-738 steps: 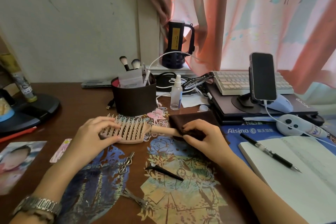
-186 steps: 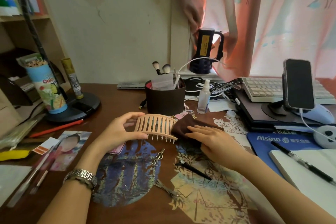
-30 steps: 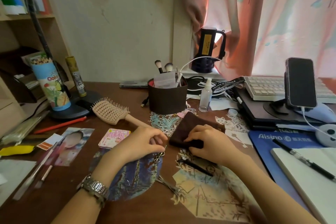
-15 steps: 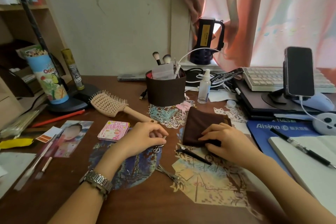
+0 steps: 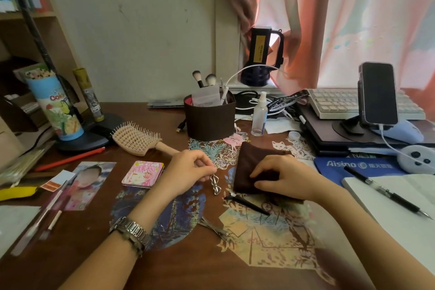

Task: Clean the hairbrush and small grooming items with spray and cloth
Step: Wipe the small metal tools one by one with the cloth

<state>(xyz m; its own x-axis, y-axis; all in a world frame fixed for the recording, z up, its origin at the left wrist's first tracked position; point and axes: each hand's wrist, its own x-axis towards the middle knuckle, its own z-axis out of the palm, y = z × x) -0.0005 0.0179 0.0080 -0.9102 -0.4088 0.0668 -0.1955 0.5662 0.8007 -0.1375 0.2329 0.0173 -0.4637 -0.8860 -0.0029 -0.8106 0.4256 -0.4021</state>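
My left hand [image 5: 188, 170] pinches a small silver hair clip [image 5: 215, 185] by its top end, and the clip hangs just above the desk. To its right, my right hand [image 5: 286, 178] grips the folded dark brown cloth [image 5: 248, 165] lying on the desk. The beige hairbrush [image 5: 138, 139] lies bristles-up at the left rear, free of both hands. A black hair clip [image 5: 247, 203] lies below the cloth, and a silver clip [image 5: 215, 229] lies nearer me. The clear spray bottle [image 5: 259, 117] stands behind the cloth.
A brown holder [image 5: 209, 120] with makeup brushes stands at the centre rear. A pink pocket mirror [image 5: 143, 174] and a photo [image 5: 88, 183] lie left. A phone on a stand [image 5: 377, 94], keyboard [image 5: 336, 103], notebook with pen [image 5: 386, 193] and lamp base [image 5: 82, 139] crowd the sides.
The hairbrush was put down at the left rear. My left hand has picked the silver clip up off the desk; my right hand stays on the cloth.
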